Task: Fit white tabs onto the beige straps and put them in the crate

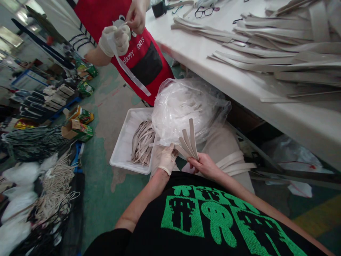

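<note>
My right hand (204, 165), bare, is closed on a small fan of flat beige strips (189, 142) that stick up from its fingers. My left hand (167, 159), in a white glove, rests against the lower end of the same strips, fingers curled beside them. Both hands are over my lap, where more beige strips (234, 163) lie across my thigh. A clear plastic bag (183, 106) full of white strips sits on my knee just beyond the hands. To the left, on the floor, stands a white tray (122, 145) with a bundle of beige strips (142, 142) in it.
A white table (213, 60) on the right carries stacks of long beige strips (279, 53) and a pair of glasses (204, 11). Another person in a red apron (144, 53) stands ahead, handling a white ribbon with gloved hands. Cartons, cord bundles and white bags crowd the floor at left.
</note>
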Demonstrator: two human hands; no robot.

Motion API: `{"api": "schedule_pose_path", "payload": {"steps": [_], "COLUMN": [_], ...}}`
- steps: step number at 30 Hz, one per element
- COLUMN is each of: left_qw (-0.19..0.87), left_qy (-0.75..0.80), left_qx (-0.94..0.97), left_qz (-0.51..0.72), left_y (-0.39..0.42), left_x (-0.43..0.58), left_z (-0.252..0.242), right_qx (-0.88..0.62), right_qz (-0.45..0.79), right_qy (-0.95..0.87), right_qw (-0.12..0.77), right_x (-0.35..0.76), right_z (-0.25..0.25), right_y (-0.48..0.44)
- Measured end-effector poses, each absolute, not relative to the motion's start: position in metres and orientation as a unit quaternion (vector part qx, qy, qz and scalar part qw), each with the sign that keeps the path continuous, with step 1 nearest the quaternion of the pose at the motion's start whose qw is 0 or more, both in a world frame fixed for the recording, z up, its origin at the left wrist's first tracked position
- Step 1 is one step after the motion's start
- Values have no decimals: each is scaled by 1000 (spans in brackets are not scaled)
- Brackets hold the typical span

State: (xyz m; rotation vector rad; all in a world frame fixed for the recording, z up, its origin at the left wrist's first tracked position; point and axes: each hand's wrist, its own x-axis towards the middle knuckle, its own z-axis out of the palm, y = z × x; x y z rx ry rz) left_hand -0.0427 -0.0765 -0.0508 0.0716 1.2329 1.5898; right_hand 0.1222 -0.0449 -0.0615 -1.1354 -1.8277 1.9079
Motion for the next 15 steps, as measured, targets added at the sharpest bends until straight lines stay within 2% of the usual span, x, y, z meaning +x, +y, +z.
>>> {"api": "schedule_pose_path", "payload": {"steps": [5, 15], "left_qw": [541, 568], "left_qy": [516, 522], "left_qx": [27, 1], "left_qz": [664, 636], "left_y": [-81, -101], "left_x": [-42, -49], "left_z": [-50, -50], "right_qx": [-394, -319], "right_qz": [655, 745], "right_qy": [-634, -582], "right_qw": [120, 60], "right_x": [120, 117], "right_z": [-67, -46], "right_y": [-44, -35]}}
